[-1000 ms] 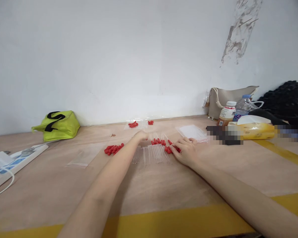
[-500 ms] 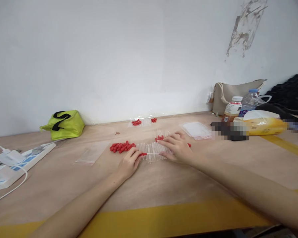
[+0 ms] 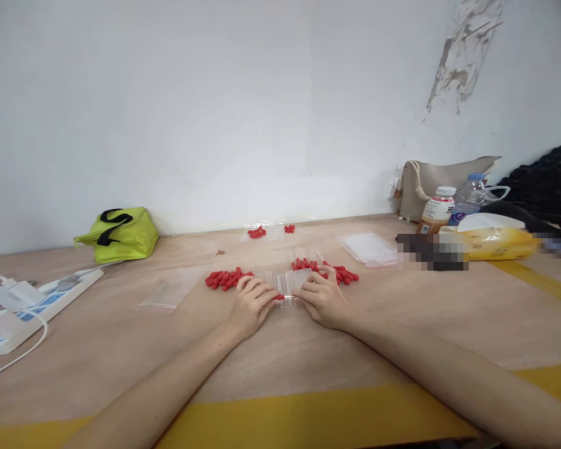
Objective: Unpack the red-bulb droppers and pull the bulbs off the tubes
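Observation:
My left hand point(image 3: 252, 307) is closed, pinching a red rubber bulb point(image 3: 279, 297) between thumb and fingers. From that bulb a thin clear dropper tube point(image 3: 288, 297) runs rightward to my right hand point(image 3: 325, 302), whose fingertips are closed on it. Below and behind them lies a row of clear tubes point(image 3: 285, 280), side by side on the table. A pile of loose red bulbs point(image 3: 225, 278) sits just beyond my left hand. Beyond my right hand is a cluster of red-bulbed droppers point(image 3: 346, 274), partly hidden by the fingers.
Flat clear bags point(image 3: 172, 289) lie at left, and a stack of bags point(image 3: 369, 249) at right. A clear packet with red pieces point(image 3: 275, 232) rests near the wall. Around stand a power strip point(image 3: 81, 284), green pouch point(image 3: 126, 237), bottles point(image 3: 437, 212) and yellow tissue pack point(image 3: 500, 242).
My right hand has moved left and nearer, closing the gap to my left hand along the tube. More of the right-hand red cluster now shows. The left hand shifted slightly right.

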